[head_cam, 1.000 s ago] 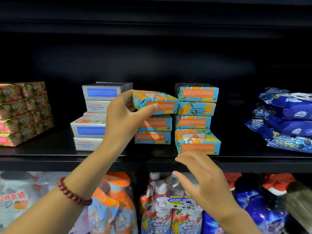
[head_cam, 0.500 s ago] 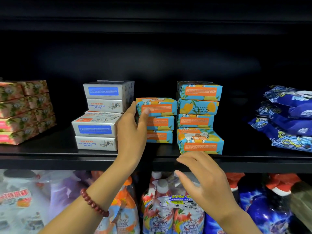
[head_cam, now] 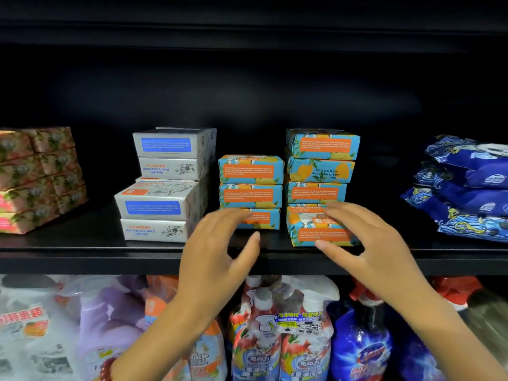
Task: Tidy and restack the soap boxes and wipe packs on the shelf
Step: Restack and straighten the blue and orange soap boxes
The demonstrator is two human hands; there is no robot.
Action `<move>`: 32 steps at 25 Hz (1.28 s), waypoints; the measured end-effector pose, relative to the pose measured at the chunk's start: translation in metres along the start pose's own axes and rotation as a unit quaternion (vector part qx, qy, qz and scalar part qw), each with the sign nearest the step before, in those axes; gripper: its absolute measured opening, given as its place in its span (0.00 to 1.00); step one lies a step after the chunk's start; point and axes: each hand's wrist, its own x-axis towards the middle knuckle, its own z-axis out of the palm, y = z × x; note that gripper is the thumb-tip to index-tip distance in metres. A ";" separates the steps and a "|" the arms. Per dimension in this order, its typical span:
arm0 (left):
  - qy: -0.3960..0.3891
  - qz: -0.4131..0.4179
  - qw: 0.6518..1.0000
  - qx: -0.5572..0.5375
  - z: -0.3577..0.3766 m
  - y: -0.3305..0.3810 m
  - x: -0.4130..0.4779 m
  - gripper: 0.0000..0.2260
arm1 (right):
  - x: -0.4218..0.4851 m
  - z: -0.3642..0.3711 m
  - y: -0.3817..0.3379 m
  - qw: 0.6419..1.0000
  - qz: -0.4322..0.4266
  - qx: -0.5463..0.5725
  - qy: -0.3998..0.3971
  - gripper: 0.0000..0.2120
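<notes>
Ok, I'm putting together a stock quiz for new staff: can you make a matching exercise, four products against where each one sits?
Things:
1. pink floral boxes
2. blue-and-orange soap boxes
3. blue wipe packs
4. spray bottles

Places:
A. below the shelf
B. on the shelf, far right
C. on the shelf, middle
D. on the shelf, far left

Pairs: 1-D, 2-C, 3-B, 4-A

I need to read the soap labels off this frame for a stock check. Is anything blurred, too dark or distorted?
Head view: the left hand and right hand are motion-blurred; the blue-and-orange cardboard soap boxes are sharp, their fine print too small to read; the space above is near black; wide-angle distortion looks mild along the black metal shelf edge.
</notes>
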 end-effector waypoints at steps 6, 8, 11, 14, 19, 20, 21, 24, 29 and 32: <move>-0.040 0.020 0.996 0.079 0.003 0.001 -0.006 0.14 | -0.012 0.001 -0.005 0.999 -0.040 -0.033 -0.015 0.31; -0.053 0.007 0.996 0.078 0.001 0.002 -0.006 0.15 | -0.018 0.000 -0.008 0.994 -0.079 -0.078 0.010 0.26; -0.056 -0.050 0.996 0.042 -0.005 0.009 -0.003 0.13 | -0.026 -0.006 -0.014 0.977 -0.155 -0.134 0.059 0.16; -0.051 -0.169 0.967 -0.186 -0.010 0.018 0.005 0.10 | -0.029 -0.009 -0.021 0.963 -0.196 -0.136 0.124 0.16; -0.231 -0.278 0.825 -0.434 -0.020 0.033 0.018 0.14 | -0.018 -0.001 -0.038 0.933 -0.272 -0.141 0.191 0.10; -0.225 -0.277 0.821 -0.445 -0.019 0.034 0.018 0.14 | -0.016 0.002 -0.040 0.935 -0.271 -0.135 0.185 0.10; -0.205 -0.287 0.815 -0.459 -0.017 0.033 0.017 0.13 | -0.014 0.004 -0.041 0.941 -0.268 -0.123 0.169 0.10; -0.136 -0.300 0.814 -0.479 -0.015 0.026 0.013 0.13 | -0.014 0.003 -0.042 0.970 -0.214 -0.050 0.103 0.20; -0.096 -0.227 0.851 -0.464 -0.012 0.023 0.008 0.18 | -0.005 -0.005 -0.047 0.968 0.106 0.225 -0.028 0.36; -0.081 -0.175 0.865 -0.464 -0.012 0.027 0.008 0.22 | -0.002 -0.008 -0.048 0.962 0.106 0.251 -0.030 0.29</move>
